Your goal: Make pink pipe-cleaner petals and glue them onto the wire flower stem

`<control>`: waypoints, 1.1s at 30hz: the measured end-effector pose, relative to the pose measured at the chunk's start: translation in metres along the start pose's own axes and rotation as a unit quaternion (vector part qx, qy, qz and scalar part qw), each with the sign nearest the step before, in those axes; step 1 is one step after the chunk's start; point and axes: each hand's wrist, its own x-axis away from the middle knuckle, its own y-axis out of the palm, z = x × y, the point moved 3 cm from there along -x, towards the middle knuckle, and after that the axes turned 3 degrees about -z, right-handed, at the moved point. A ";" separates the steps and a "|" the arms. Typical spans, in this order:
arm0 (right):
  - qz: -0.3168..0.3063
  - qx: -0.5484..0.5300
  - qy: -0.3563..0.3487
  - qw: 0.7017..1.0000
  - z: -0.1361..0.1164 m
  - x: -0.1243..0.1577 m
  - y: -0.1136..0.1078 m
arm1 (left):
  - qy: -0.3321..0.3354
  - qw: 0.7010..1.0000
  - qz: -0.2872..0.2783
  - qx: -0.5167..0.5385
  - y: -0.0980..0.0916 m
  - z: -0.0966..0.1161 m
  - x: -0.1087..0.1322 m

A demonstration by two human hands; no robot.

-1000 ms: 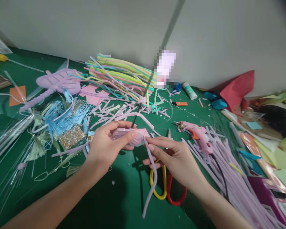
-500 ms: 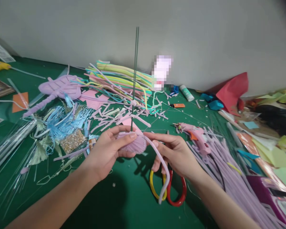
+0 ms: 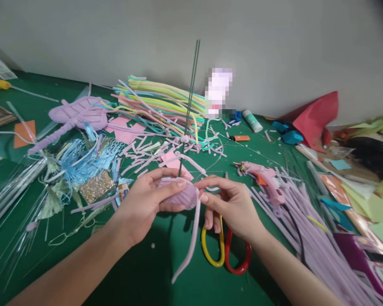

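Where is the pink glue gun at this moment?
In the head view, the pink glue gun is right of centre, just beyond and to the right of the right hand, by the far ends of the lilac stems.

Worn on the head, the camera looks forward and down, with the left hand (image 3: 142,202) and right hand (image 3: 234,204) close to it, the green table (image 3: 140,263) beneath and the grey wall (image 3: 98,38) beyond; the dark upper-right corner is hard to read.
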 end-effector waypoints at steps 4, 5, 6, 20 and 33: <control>0.038 0.021 -0.041 0.998 -0.002 0.001 0.004 | 0.005 1.000 -0.005 0.007 0.002 -0.001 0.001; 0.046 0.029 -0.042 0.998 -0.001 0.001 0.005 | 0.006 1.000 -0.007 0.011 0.002 -0.002 0.002; 0.053 0.037 -0.041 0.997 -0.001 0.001 0.006 | 0.005 1.000 -0.008 0.015 0.003 -0.002 0.002; 0.051 -0.014 -0.009 0.999 0.004 0.002 -0.003 | 0.004 0.995 -0.072 0.066 0.007 -0.004 0.005; 0.102 0.202 -0.153 0.962 -0.008 0.004 -0.006 | 0.006 0.995 -0.080 0.053 0.011 -0.008 0.005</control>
